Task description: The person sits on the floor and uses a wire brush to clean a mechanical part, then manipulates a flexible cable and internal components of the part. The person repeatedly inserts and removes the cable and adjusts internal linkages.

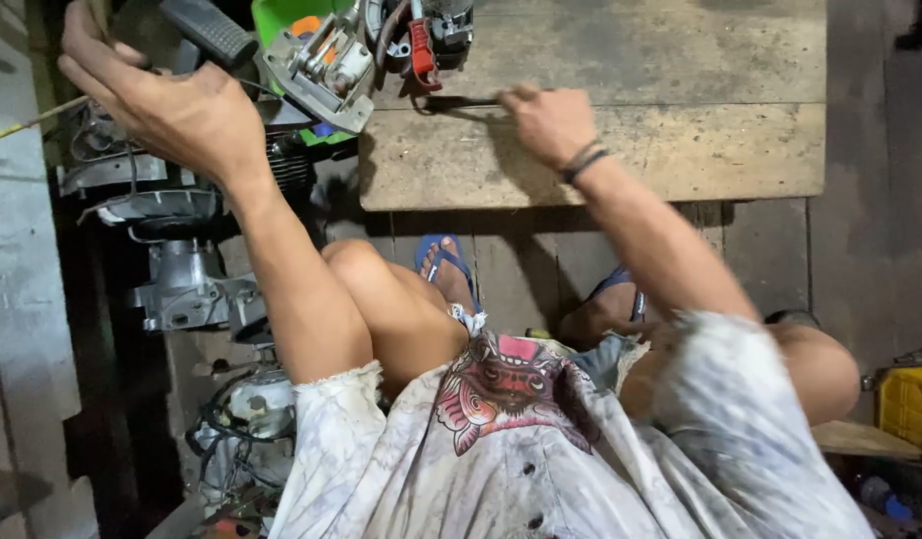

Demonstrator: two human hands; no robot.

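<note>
Head view, looking down over my knees at a low wooden board (620,150) on the floor. My left hand (166,105) is raised at the upper left, fingers curled around a black ribbed handle (209,30) of the small engine unit (326,65), which rests on the near left corner of the board; the green housing (281,15) and a red lever part (422,50) show behind its grey metal body. My right hand (549,122) lies on the board just to the right of the engine, closed narrowly on a thin dark tool (471,101). I cannot tell whether this is a screwdriver or a rod, as the frame is blurred there. The tool's long axis runs nearly level across the picture, its free end pointing left toward the underside of the engine near the red part; tip and engine look close, but I cannot tell whether they touch. Of the two hands, the left is already on the engine, while the right stands off to its right by the length of the tool. Other grey engine castings (186,284) lie on the floor at the left, well apart from both hands, and a yellow container (910,399) sits at the far right edge
</note>
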